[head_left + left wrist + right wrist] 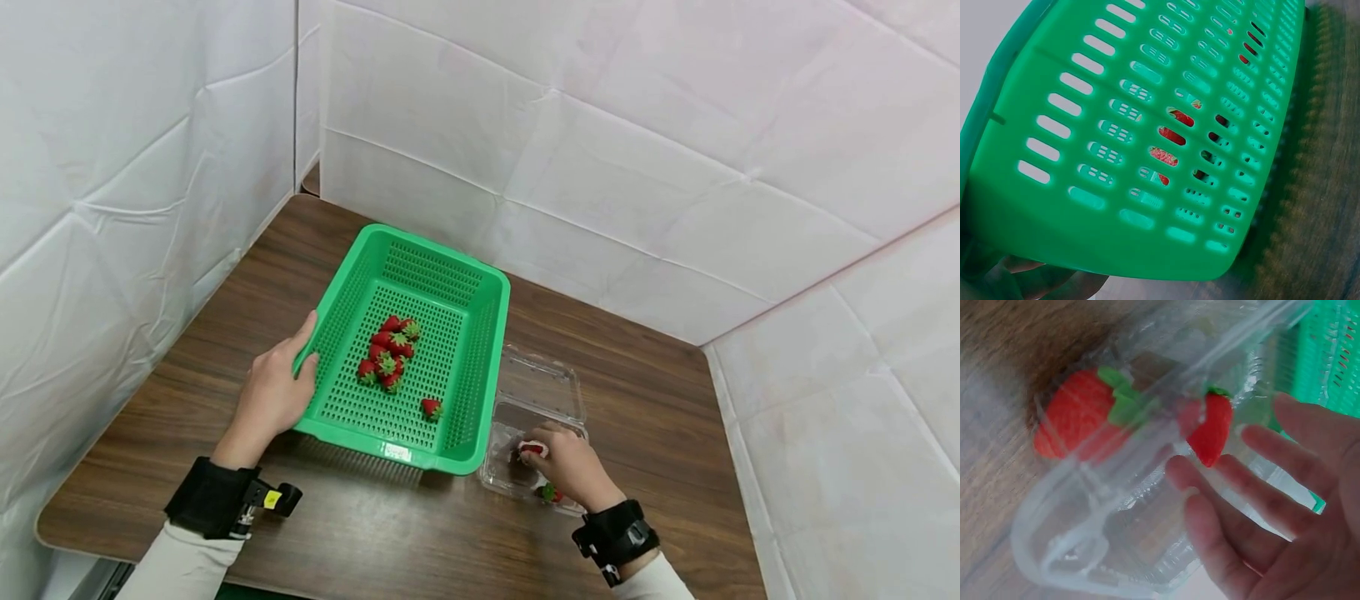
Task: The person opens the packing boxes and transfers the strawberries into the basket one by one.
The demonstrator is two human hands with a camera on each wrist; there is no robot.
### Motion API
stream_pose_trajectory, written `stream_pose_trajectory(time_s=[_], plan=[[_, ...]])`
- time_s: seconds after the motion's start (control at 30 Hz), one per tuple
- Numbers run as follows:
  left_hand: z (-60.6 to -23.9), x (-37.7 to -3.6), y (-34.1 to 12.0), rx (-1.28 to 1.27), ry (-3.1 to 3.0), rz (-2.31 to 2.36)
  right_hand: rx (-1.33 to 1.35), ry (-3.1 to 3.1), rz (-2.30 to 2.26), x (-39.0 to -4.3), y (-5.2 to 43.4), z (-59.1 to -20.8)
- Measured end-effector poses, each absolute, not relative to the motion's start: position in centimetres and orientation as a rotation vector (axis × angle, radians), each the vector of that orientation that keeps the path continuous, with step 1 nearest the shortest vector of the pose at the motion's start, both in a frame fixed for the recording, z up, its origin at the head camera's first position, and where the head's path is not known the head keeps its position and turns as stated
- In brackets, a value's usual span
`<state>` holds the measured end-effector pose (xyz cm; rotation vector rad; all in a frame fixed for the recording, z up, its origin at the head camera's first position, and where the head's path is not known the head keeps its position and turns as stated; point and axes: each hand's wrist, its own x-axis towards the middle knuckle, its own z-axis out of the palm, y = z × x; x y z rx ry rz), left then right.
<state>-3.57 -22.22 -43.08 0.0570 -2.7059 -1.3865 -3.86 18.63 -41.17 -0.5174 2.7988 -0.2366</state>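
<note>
A green plastic basket (491,358) with slotted walls holds several strawberries (386,350), mostly clustered, with one strawberry (431,408) apart. My left hand (273,387) grips its left rim; in the left wrist view some fingers (1054,281) show below the basket wall. To the right of the basket lies a clear plastic clamshell box (498,479), lid folded back. Over this box, my right hand (573,467) reaches in with fingers loosely spread beside a strawberry (1213,428). A second strawberry (1079,419) shows through the clear plastic in the right wrist view.
The brown wood-grain table (420,533) carries the basket and box. White sheeting (600,167) hangs along the back, and more white sheeting (135,167) stands at the left. The basket's right side overlaps the box's left edge in the head view.
</note>
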Motion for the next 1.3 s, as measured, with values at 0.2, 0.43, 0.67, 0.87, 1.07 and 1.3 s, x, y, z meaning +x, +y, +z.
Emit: stream_pose_trajectory(time_s=[0.2,0.43,0.67,0.87,1.07,1.3], plan=[[-43.1,-3.5,-22.2,0.054,-2.706,-1.376,-0.535,2.743,-0.233,-4.1,18.8,-41.8],[-43.1,-3.6,-22.2,0.055,-2.710,-1.377,-0.530,2.757,-0.192,-4.3,18.8,-42.4],[-43.1,-3.5,-22.2,0.060,-2.698,-1.381,-0.529,2.787,-0.179,-4.3,18.6,-41.3],[-43.0,-3.5,-22.3,0.057,-2.695,-1.378,-0.597,2.839,-0.183,-4.7,17.9,-39.7],[-43.0,-3.5,-22.2,0.056,-2.712,-1.373,-0.680,2.835,-0.263,-5.2,16.7,-37.6],[-43.0,-3.5,-22.3,0.058,-2.714,-1.376,-0.794,2.877,-0.268,-5.6,15.1,-35.2]])
